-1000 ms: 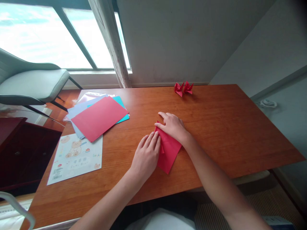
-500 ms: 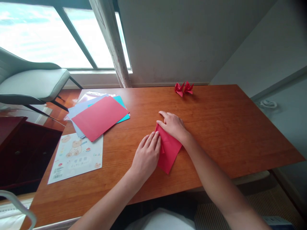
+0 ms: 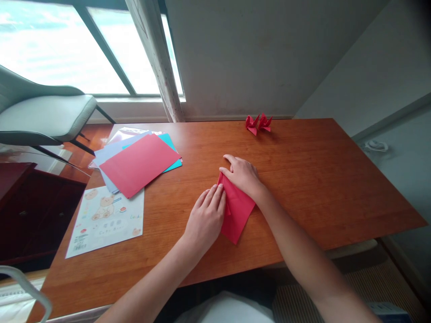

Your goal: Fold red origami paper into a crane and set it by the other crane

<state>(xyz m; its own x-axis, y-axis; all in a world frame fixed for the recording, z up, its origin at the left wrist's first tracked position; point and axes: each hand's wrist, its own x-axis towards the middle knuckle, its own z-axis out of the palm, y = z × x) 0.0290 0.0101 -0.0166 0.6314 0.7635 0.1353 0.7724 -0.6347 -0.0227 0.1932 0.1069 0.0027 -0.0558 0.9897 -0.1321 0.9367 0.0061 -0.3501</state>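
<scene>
A sheet of red origami paper (image 3: 238,206), partly folded along its left side, lies on the table in front of me. My left hand (image 3: 208,208) rests flat on its left edge, fingers stretched out and covering part of the fold. My right hand (image 3: 240,175) lies over the upper right edge, thumb on the top corner and index finger stretched past it onto the table. Both hands press on the paper from above. Two red folded paper cranes (image 3: 258,124) stand at the far edge of the table.
On the left of the wooden table (image 3: 310,179), a red sheet (image 3: 141,165) tops a pile of lilac and blue paper. A white card printed with bears (image 3: 107,224) lies nearer. A grey chair (image 3: 47,114) stands by the window, beyond the table's left edge.
The view has shifted very slightly. Both hands and the red paper stay in practically the same position.
</scene>
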